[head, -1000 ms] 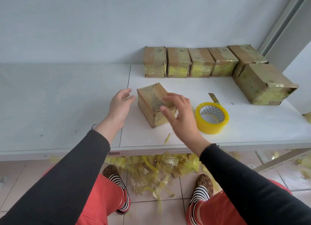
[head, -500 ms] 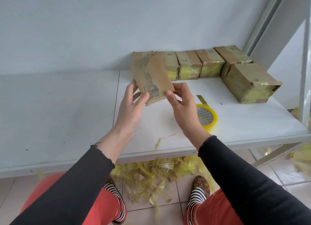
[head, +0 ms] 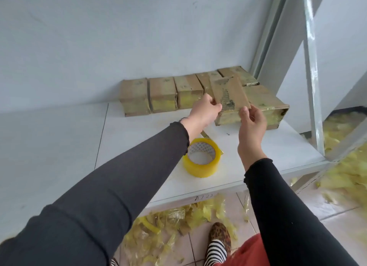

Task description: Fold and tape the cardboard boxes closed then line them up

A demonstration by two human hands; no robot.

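Your bench [head: 258,146] already carries a row [head: 158,95] of taped boxes along the wall, with a big box [head: 264,106] lying at its right end. You hold one more box [head: 229,92] in the air above that end, left hand [head: 204,112] and right hand [head: 251,122] each pinching a lower corner. It looks taped; placing remains. Your hands hide its underside. The tape [head: 201,157] sits near your left sleeve.
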